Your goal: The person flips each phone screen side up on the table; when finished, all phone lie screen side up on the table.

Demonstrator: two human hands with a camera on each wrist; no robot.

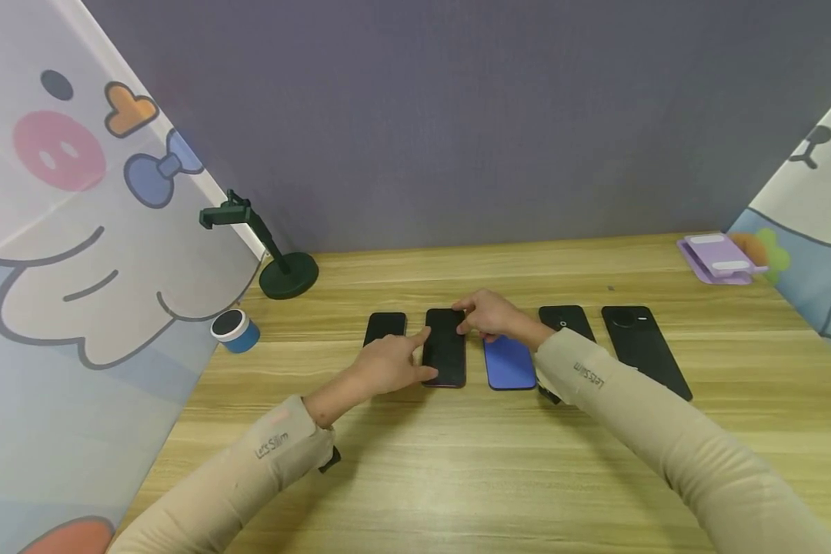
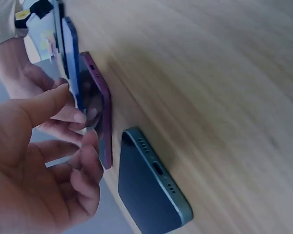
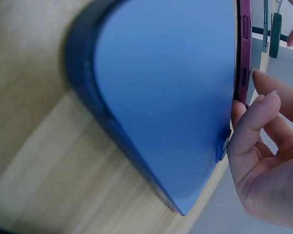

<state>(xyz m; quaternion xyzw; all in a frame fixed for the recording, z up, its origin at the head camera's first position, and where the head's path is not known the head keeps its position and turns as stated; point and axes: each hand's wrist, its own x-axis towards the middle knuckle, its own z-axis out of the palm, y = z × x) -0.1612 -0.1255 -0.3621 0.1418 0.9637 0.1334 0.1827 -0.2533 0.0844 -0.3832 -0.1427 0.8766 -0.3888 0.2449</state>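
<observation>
Far left: blue-and-white round tub with a black top (image 1: 235, 331). Next, dark green jointed stand on a round base (image 1: 288, 275), set back near the wall, probably to keep the front area usable. Then a black-screened phone with a pale green frame (image 1: 384, 329), flat on the wood-grain tabletop (image 1: 402, 477), partly behind the left hand (image 1: 386, 363).

Left hand: thumb and index spread apart along the left long edge of the black-screened phone with a maroon frame (image 1: 445, 350); other fingers bend inward. Contact unclear. Nothing clasped that I can see. Maroon-framed phone lies screen up between the two hands, just right of the left fingertips, just left of and below the right ones.

Right hand (image 1: 493, 314): index at the top edge, thumb near the upper right edge. Fingers bent round that corner; can't tell whether they pinch it or only touch. Hands sit on opposite sides, likely to control the phone's position and angle.

Right of that, blue-backed phone (image 1: 511, 368), back up, partly under the right hand. Then black phone with a small ring mark (image 1: 566, 315), crossed by the beige right sleeve (image 1: 637, 408); black phone with a round camera (image 1: 644, 346). Row gaps probably leave finger room. Far right, back: lilac folded stand (image 1: 720, 258).
</observation>
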